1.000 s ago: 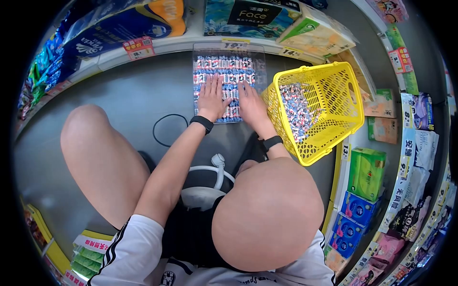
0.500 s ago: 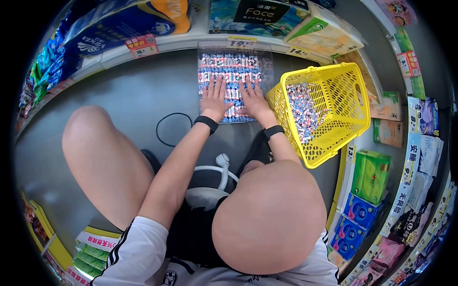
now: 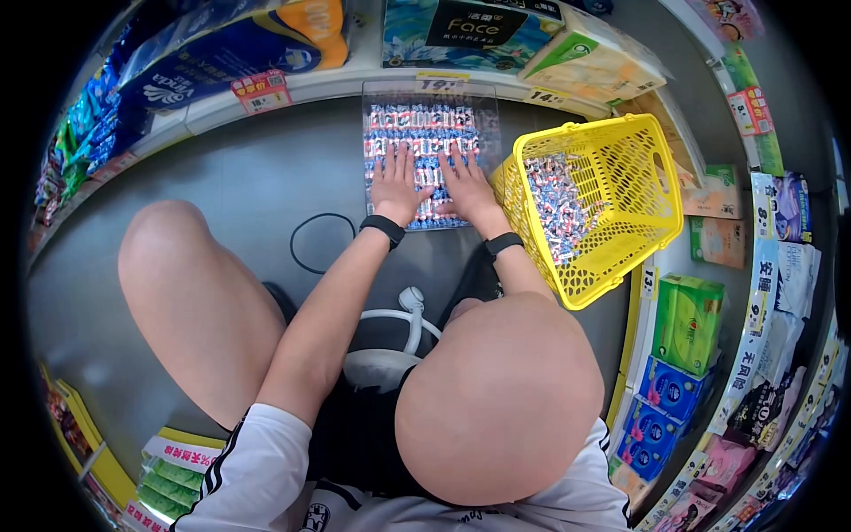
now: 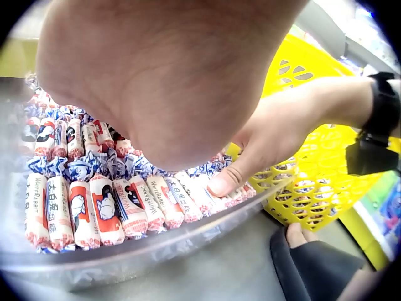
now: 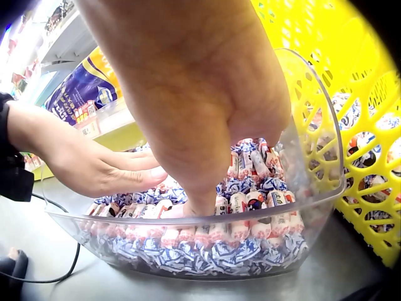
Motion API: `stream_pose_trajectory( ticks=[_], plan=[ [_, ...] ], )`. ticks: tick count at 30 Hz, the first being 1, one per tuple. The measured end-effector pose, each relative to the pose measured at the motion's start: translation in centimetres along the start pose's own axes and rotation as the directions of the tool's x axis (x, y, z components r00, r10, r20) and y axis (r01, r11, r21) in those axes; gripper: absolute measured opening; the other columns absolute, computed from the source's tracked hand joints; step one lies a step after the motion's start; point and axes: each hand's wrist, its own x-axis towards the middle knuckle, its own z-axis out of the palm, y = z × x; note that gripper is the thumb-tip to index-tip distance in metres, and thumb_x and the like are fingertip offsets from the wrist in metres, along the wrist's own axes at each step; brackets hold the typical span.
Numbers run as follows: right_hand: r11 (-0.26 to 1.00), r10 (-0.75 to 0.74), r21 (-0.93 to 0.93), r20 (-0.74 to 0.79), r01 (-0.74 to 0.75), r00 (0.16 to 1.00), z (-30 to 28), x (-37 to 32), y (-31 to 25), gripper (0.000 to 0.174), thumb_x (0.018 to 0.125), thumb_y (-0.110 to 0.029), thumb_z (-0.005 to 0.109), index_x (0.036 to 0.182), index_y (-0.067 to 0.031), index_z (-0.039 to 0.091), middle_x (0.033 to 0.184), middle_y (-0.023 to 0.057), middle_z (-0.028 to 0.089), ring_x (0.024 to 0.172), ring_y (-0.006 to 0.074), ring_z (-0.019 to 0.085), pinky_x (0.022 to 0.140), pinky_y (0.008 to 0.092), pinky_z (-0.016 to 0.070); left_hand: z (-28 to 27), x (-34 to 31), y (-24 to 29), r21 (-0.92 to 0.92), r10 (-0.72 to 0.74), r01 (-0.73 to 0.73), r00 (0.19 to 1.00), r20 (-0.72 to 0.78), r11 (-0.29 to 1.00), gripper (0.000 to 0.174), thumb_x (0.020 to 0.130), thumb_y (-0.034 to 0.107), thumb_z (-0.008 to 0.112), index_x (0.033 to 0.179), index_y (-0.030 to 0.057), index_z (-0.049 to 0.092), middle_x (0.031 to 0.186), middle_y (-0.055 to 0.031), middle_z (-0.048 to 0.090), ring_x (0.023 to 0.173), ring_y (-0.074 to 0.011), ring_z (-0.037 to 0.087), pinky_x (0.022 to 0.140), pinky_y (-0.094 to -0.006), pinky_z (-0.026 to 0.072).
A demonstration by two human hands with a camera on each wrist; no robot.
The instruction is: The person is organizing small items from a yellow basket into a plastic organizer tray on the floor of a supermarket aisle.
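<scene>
Rows of wrapped White Rabbit candies [image 4: 113,213] fill a clear plastic bin [image 5: 250,216] on the floor. My left hand [image 3: 396,188] lies on the candies left of the middle, with its fingers straight and pointing away from me. Beside it, my right hand [image 3: 469,191] rests on the same rows with its fingers extended and spread. The two thumbs point toward each other near the bin's front. In the left wrist view, the right thumb [image 4: 229,182] touches the front row. Candies under both palms are hidden.
Right of the bin stands a yellow basket [image 3: 651,182] with a heap of loose candies [image 3: 563,208] inside. A black cord [image 3: 294,244] loops on the floor to the left. Shelves with tissue packs [image 3: 496,35] border the back and right. My bent knees flank the work area.
My right hand's fingers have spread out flat on the candies. My left hand stays in nearly the same place on the rows. The head view has shifted slightly.
</scene>
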Motion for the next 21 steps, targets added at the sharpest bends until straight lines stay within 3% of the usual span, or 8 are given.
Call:
stream_pose_trajectory(
  ticks=[6,8,11,15,21],
  plan=[
    [1.000,0.003,-0.027,-0.023,-0.004,1.000,-0.07,-0.03,-0.20,0.121,0.069,-0.042,0.092,0.164,-0.0188,0.020,0.172,0.0144,0.011,0.157,0.0429,0.014,0.125,0.0515,0.0268,-0.20,-0.57,-0.29,-0.088,0.034,-0.045,0.992,-0.120,0.995,0.090,0.104,0.065,0.031,0.164,0.0012,0.010,0.173,-0.0154,0.004,0.160,-0.0347,0.004,0.128,-0.0506,0.0097],
    [1.000,0.001,-0.030,-0.028,-0.001,1.000,0.00,-0.09,-0.21,0.121,0.069,-0.042,0.092,0.164,-0.0189,0.020,0.172,0.0144,0.012,0.157,0.0426,0.014,0.124,0.0512,0.0272,-0.13,-0.54,-0.19,-0.040,-0.009,0.001,0.981,-0.196,0.999,0.094,0.104,0.066,0.033,0.162,-0.0051,0.011,0.172,-0.0213,0.007,0.159,-0.0367,0.006,0.128,-0.0494,0.0115],
    [1.000,-0.007,-0.029,-0.048,0.006,0.999,0.08,-0.12,0.00,0.120,0.069,-0.042,0.091,0.164,-0.0188,0.021,0.172,0.0142,0.012,0.157,0.0422,0.015,0.124,0.0503,0.0274,-0.19,-0.11,0.02,-0.114,-0.106,0.092,0.987,-0.117,0.989,0.100,0.103,0.067,0.035,0.160,-0.0111,0.011,0.170,-0.0265,0.010,0.158,-0.0397,0.008,0.128,-0.0482,0.0122],
    [0.999,-0.025,-0.036,-0.073,0.022,0.997,0.38,-0.22,0.19,0.120,0.069,-0.042,0.091,0.164,-0.0190,0.021,0.172,0.0138,0.013,0.157,0.0422,0.016,0.124,0.0495,0.0276,-0.45,-0.39,-0.03,-0.285,-0.117,0.079,0.986,-0.117,0.955,0.100,0.102,0.066,0.036,0.158,-0.0132,0.012,0.169,-0.0290,0.011,0.158,-0.0417,0.009,0.128,-0.0478,0.0121],
    [0.999,-0.018,-0.034,-0.091,0.014,0.996,0.18,-0.37,-0.02,0.120,0.068,-0.041,0.092,0.164,-0.0194,0.023,0.172,0.0136,0.016,0.156,0.0411,0.020,0.124,0.0492,0.0294,0.11,0.32,0.34,-0.246,-0.155,0.118,0.979,-0.134,0.962,0.099,0.102,0.068,0.034,0.158,-0.0115,0.019,0.169,-0.0265,0.015,0.157,-0.0403,0.013,0.128,-0.0461,0.0138]
  ],
)
